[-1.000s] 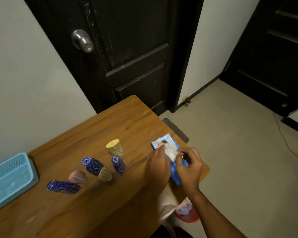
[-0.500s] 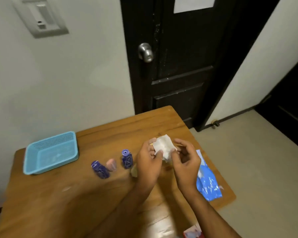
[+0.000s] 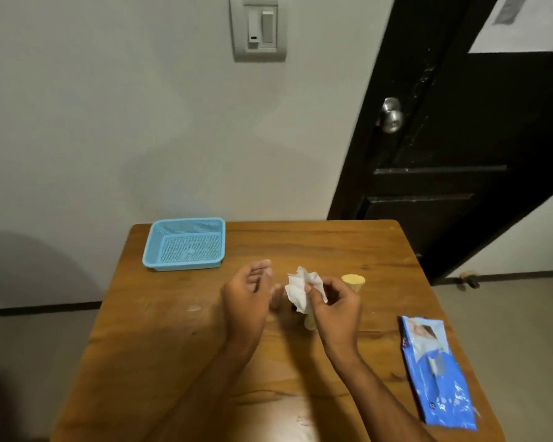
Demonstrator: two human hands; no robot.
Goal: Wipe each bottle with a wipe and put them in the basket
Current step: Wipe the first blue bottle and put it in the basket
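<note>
The right hand pinches a crumpled white wipe between thumb and fingers, so that grip is closed on the wipe. The left hand is just left of the wipe with fingers loosely curved and nothing in it. A yellow-capped bottle stands just beyond the right hand, partly hidden by it; a pale bottle peeks out under the wipe. The blue basket sits on the bench, beyond and left of the left hand. The blue wipes pack lies right of the right forearm; its print is too blurred to read.
</note>
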